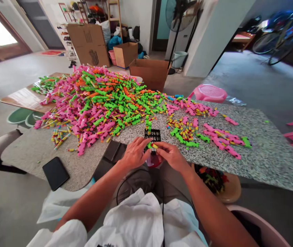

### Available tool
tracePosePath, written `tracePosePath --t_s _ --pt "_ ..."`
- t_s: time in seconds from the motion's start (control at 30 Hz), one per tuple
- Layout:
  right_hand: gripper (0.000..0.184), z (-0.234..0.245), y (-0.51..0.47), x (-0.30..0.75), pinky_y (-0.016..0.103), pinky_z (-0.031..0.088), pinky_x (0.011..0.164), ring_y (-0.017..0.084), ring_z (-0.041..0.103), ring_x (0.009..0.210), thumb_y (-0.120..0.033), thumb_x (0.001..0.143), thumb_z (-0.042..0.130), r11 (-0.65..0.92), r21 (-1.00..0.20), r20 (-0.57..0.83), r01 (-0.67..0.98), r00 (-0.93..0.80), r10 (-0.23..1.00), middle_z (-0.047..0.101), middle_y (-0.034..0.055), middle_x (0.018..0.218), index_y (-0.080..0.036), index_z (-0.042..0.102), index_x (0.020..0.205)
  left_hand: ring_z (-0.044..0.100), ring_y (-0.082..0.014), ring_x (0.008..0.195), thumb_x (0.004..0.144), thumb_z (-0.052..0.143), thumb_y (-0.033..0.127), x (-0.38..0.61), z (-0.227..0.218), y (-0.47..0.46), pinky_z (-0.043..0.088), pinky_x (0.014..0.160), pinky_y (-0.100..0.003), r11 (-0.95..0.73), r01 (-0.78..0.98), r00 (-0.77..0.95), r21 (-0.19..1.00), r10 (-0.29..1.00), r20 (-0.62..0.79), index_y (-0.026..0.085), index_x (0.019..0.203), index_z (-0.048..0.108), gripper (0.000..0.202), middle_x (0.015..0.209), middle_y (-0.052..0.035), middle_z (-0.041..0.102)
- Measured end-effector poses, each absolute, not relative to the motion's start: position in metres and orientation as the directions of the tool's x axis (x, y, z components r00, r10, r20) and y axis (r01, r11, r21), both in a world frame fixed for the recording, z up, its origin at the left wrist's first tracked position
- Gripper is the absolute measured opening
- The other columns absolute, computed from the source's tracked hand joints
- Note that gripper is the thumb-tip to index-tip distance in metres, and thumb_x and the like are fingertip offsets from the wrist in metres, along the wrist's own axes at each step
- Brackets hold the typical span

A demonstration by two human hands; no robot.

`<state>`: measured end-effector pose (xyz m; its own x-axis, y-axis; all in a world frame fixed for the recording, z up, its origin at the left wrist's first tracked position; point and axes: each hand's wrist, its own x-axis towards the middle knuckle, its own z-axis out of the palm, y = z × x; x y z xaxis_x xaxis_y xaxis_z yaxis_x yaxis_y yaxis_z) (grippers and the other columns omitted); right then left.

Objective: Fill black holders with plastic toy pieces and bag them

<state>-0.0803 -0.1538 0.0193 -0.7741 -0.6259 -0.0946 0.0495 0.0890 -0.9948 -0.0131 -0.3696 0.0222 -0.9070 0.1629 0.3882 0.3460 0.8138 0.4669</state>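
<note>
My left hand (136, 151) pinches a small green plastic toy piece (148, 145) over the table's front edge. Facing it, my right hand (172, 156) grips a small yellow tube with a red end (154, 146), which meets the green piece. Just behind and below my fingers is a black rack with holes (156, 135), partly covered by my hands. A green toy piece (148, 124) stands upright at its far end. To the right lie loose green pieces (184, 140) and yellow-and-red tubes (187, 128).
A large heap of pink, green and orange toy pieces (105, 99) covers the table's left and back. Pink pieces (221, 139) lie at the right. A black phone (56, 173) rests on the left tabletop. A pink stool (210, 93) and open cardboard box (148, 73) stand behind.
</note>
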Motion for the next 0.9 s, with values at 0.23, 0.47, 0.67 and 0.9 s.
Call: tracePosePath --t_s 0.23,0.47,0.67,0.9 --pt "0.031 0.024 -0.149 -0.076 0.034 0.058 0.079 0.022 0.070 0.087 -0.040 0.096 0.067 0.194 -0.945 0.114 -0.263 -0.822 -0.559 0.075 0.0053 0.100 -0.029 0.078 0.123 0.061 -0.0271 0.111 0.106 0.046 0.045 -0.010 0.025 -0.373 0.053 0.094 -0.040 0.837 0.344 -0.918 0.425 0.206 0.339 0.024 0.152 0.052 0.051 0.117 -0.0118 0.066" --pt "0.030 0.029 -0.147 -0.071 0.041 0.058 0.094 0.023 0.069 0.099 -0.037 0.102 0.059 0.268 -0.809 0.304 -0.524 -0.762 -0.572 0.074 0.0075 0.105 -0.034 0.078 0.125 0.062 -0.0262 0.107 0.106 0.047 0.046 -0.008 0.028 -0.373 0.054 0.094 -0.041 0.829 0.358 -0.918 0.430 0.226 0.327 0.025 0.151 0.054 0.050 0.112 -0.0116 0.067" --pt "0.027 0.026 -0.137 -0.069 0.037 0.060 0.091 0.021 0.072 0.099 -0.037 0.100 0.065 0.172 -0.914 0.195 -0.369 -0.768 -0.610 0.075 0.0066 0.112 -0.032 0.078 0.123 0.061 -0.0262 0.106 0.105 0.049 0.046 -0.007 0.035 -0.371 0.054 0.089 -0.039 0.841 0.380 -0.910 0.386 0.264 0.321 0.027 0.147 0.058 0.047 0.112 -0.0107 0.067" --pt "0.030 0.014 -0.127 -0.073 0.036 0.061 0.089 0.022 0.074 0.098 -0.039 0.098 0.065 0.196 -0.959 0.003 -0.205 -0.696 -0.718 0.077 0.0064 0.113 -0.027 0.078 0.123 0.063 -0.0252 0.102 0.103 0.056 0.045 0.002 0.020 -0.367 0.056 0.088 -0.038 0.858 0.321 -0.937 0.402 0.225 0.267 0.030 0.142 0.063 0.042 0.106 -0.0094 0.070"
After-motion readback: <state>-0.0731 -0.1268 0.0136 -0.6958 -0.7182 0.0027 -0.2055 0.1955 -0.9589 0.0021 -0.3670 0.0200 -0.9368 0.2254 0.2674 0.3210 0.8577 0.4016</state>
